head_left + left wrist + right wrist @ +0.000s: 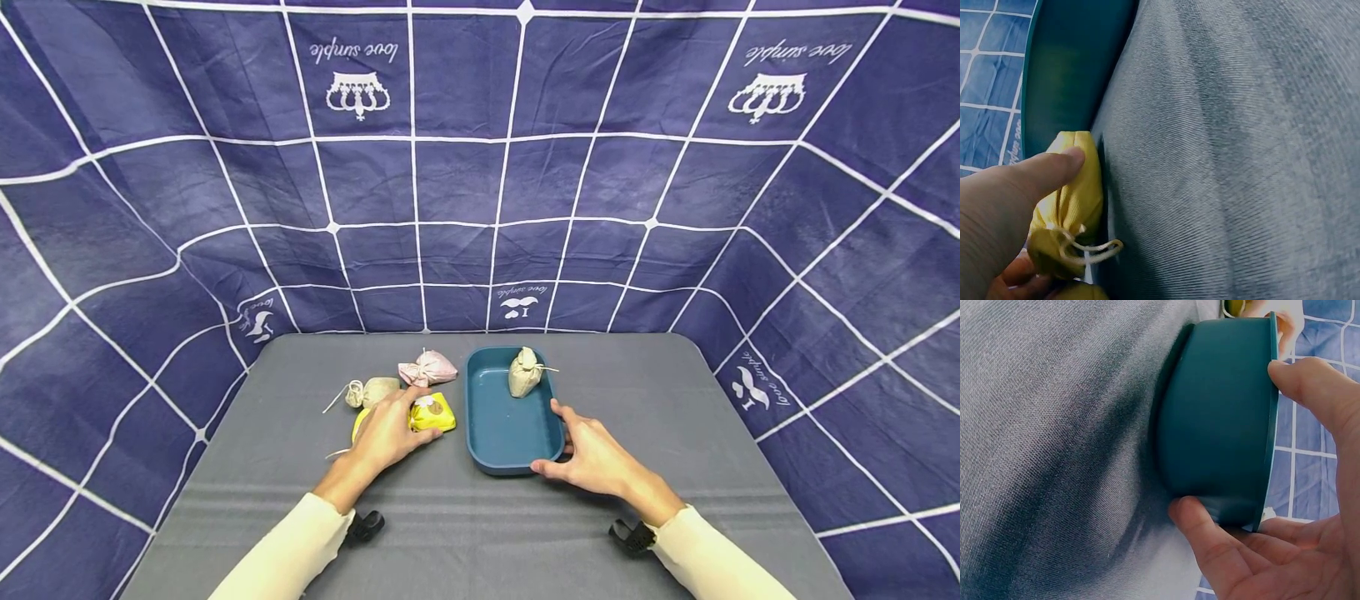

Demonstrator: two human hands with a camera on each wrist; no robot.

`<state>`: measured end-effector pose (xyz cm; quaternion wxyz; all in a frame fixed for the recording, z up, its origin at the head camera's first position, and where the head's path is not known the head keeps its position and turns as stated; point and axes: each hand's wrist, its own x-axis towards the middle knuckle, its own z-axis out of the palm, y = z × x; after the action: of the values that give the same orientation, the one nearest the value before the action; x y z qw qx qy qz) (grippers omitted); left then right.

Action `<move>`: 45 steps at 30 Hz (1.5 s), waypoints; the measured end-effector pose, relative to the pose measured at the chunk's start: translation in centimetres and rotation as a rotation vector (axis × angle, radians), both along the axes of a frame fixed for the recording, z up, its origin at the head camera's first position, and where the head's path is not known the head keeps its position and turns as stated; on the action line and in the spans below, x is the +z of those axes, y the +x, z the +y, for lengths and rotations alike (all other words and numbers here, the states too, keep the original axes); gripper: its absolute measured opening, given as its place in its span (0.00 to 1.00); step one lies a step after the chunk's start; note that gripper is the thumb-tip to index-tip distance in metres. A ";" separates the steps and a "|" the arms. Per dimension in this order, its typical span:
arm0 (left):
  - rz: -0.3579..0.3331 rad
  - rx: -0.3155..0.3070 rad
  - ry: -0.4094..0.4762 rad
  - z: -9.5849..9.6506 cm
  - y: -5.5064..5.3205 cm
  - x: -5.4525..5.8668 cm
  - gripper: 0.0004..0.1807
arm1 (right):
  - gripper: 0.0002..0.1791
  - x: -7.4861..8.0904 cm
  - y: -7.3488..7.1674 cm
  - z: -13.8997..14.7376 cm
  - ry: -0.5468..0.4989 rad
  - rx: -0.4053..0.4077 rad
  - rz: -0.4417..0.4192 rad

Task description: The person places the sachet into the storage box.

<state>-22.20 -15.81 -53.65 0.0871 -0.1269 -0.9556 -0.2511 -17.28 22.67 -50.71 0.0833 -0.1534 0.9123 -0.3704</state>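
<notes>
My left hand (388, 431) holds a small yellow drawstring pouch (444, 417) with a round printed patch, left of a blue-green tray (504, 468). In the left wrist view, the thumb lies along that pouch (1082, 194), its white cord hanging loose, with fingertips behind it. Partly hidden under the hand is a second yellow pouch (360, 423). My right hand (592, 457) grips the tray's near right corner; the right wrist view shows the thumb on the rim and fingers against the tray wall (1222, 419). A beige drawstring pouch (524, 377) stands inside the tray's far end.
Beyond the left hand lie a pink pouch (429, 368) and another beige pouch (381, 390) with its cord trailing left. Grey cloth covers the table (480, 533). A blue curtain (465, 183) with white grid lines encloses the back and sides.
</notes>
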 end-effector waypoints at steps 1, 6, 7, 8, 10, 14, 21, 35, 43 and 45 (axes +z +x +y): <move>0.007 0.000 0.000 0.0 0.0 -0.1 0.40 | 0.66 0.0 0.0 0.0 0.000 -0.001 -0.001; 0.025 0.004 0.007 0.0 -0.2 -0.3 0.36 | 0.66 0.1 0.0 0.0 0.006 -0.003 0.004; 0.028 0.003 0.010 0.0 -0.2 -0.3 0.35 | 0.66 0.1 0.0 0.0 0.007 -0.003 0.006; 0.031 0.004 0.014 0.0 -0.2 -0.3 0.35 | 0.66 0.2 0.0 0.0 0.008 -0.002 0.009; 0.039 0.004 0.023 -0.1 -0.2 -0.4 0.34 | 0.66 0.2 0.0 -0.1 0.009 0.000 0.013; 0.046 0.005 0.035 -0.1 -0.2 -0.6 0.33 | 0.66 0.1 0.0 -0.1 0.011 0.002 0.012; 0.062 -0.007 0.051 -0.1 -0.3 -0.8 0.33 | 0.66 0.1 0.0 0.0 0.009 0.005 0.004; 0.161 -0.080 0.106 -0.5 -0.5 -0.7 0.35 | 0.66 0.1 0.0 -0.1 0.028 -0.004 0.001; 0.216 -0.104 0.181 -0.5 -0.7 -0.4 0.35 | 0.66 0.1 0.0 0.0 0.027 0.006 0.018; 0.217 -0.096 0.186 -0.5 -0.7 -0.3 0.35 | 0.66 0.1 0.0 0.0 0.029 0.008 0.021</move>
<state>-22.89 -16.33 -53.91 0.1891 -0.1900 -0.9061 -0.3274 -17.27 22.67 -50.58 0.0776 -0.1599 0.9178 -0.3550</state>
